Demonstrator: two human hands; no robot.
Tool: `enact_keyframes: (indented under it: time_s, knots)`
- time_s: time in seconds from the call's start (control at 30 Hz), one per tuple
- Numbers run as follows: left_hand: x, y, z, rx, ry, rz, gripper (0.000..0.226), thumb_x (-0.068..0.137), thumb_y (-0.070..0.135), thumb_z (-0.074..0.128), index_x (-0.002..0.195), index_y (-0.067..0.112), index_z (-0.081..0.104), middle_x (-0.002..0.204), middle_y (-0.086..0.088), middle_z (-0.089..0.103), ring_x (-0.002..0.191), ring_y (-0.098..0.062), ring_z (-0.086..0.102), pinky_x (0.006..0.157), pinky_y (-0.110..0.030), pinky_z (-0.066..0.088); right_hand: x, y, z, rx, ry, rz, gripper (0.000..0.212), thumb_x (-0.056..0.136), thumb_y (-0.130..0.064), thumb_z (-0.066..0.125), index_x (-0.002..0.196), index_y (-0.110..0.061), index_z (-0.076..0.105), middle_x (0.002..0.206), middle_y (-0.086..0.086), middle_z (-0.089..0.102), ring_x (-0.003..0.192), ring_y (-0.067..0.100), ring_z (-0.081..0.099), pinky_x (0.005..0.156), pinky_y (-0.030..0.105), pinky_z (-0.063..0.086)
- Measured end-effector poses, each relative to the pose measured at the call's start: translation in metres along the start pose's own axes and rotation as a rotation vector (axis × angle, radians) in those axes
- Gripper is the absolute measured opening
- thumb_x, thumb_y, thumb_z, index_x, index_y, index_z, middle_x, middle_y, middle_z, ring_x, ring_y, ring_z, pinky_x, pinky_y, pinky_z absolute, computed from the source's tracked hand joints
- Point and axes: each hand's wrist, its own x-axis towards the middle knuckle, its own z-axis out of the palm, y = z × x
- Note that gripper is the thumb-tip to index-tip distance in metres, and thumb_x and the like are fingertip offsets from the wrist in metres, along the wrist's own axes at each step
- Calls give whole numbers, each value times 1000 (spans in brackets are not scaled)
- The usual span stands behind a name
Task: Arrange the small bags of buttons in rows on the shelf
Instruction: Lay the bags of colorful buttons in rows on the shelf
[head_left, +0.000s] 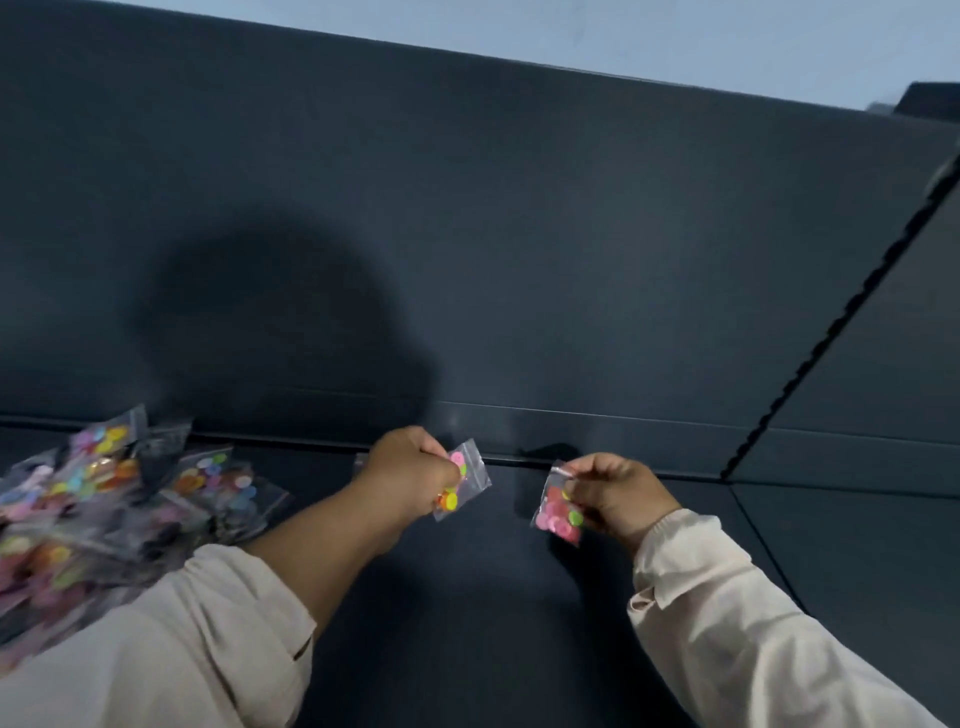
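Left hand (410, 475) is pinching a button bag (470, 475); right hand (618, 499) is pinching a second bag (557, 514); placing seems in hand; next is likely laying both level on the shelf (467, 597), right of the pile (93, 493).

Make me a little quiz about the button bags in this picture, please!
1. True or false: the left hand grips a small clear plastic bag of yellow and pink buttons.
2. Who pinches the small clear plastic bag of mostly pink buttons? A) the right hand B) the left hand C) nobody
3. Fill in: the loose pile of clear button bags lies on the dark shelf, ___ of both hands.
Key: 1 true; 2 A; 3 left.
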Motion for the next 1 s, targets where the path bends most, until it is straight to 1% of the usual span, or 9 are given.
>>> enact_keyframes:
  time_s: [0.07, 0.17, 0.27, 0.37, 0.57, 0.7, 0.83, 0.93, 1.0]
  knots:
    - [-1, 0, 22, 27, 25, -6, 8, 77, 2, 63, 83, 7, 62, 72, -8, 62, 68, -20, 57, 72, -36, 54, 6, 10, -13, -86, 20, 0, 24, 83, 12, 56, 75, -10, 59, 64, 9, 59, 47, 14, 54, 46, 21, 47]
    - [-2, -2, 47, 89, 67, -18, 9, 77, 6, 65, 86, 8, 63, 80, -8, 64, 67, -14, 53, 59, -26, 43, 17, 23, -25, -222, 28, -27, 28, 81, 13, 56, 81, -15, 62, 77, 9, 63, 54, 10, 56, 57, 22, 48]
    - [-1, -8, 67, 73, 109, -48, 11, 74, 6, 66, 78, 14, 60, 80, -9, 66, 74, -23, 61, 69, -32, 52, 23, 29, -35, -350, 60, -99, 33, 83, 8, 57, 113, -5, 61, 100, 7, 63, 87, 17, 61, 81, 24, 47]
    - [-4, -14, 76, 127, 99, -24, 11, 79, 12, 64, 80, 17, 55, 83, -7, 66, 73, -20, 61, 75, -35, 54, 15, 31, -46, -605, 63, -247, 44, 85, 0, 58, 127, -13, 54, 125, 5, 57, 117, 18, 54, 99, 17, 36]
    - [-17, -21, 67, 716, 157, 381, 18, 85, 16, 55, 101, 21, 53, 101, 6, 48, 100, -15, 49, 79, -22, 36, -6, 46, -48, -845, -6, -531, 35, 83, -10, 52, 116, -13, 64, 127, 3, 54, 121, 19, 49, 99, 5, 23]
    - [-22, -38, 61, 971, -38, 667, 36, 77, 13, 40, 106, 19, 62, 115, 2, 60, 108, -20, 51, 94, -29, 39, -12, 57, -41, -922, -110, -591, 47, 79, -32, 33, 112, -21, 65, 120, 0, 57, 112, 19, 55, 98, 7, 27]
    - [-26, -46, 56, 1103, -203, 688, 47, 83, 19, 38, 128, 21, 54, 139, 2, 49, 129, -19, 43, 105, -31, 28, -14, 64, -40, -1088, -141, -627, 57, 79, -38, 27, 123, -22, 58, 131, -4, 55, 120, 20, 52, 103, 19, 27]
    - [-26, -47, 54, 1178, -214, 664, 52, 97, 33, 30, 147, 23, 25, 157, 5, 19, 142, -15, 19, 113, -30, 12, -13, 61, -36, -1141, -166, -647, 66, 80, -44, 20, 137, -22, 44, 147, -5, 38, 136, 16, 35, 108, 15, 4]
    - [-26, -44, 55, 1215, -202, 636, 55, 99, 40, 30, 150, 23, 16, 159, 5, 11, 142, -14, 14, 114, -30, 8, -11, 60, -34, -1163, -186, -640, 65, 83, -44, 20, 144, -25, 30, 154, -7, 22, 142, 11, 19, 104, 10, -7]
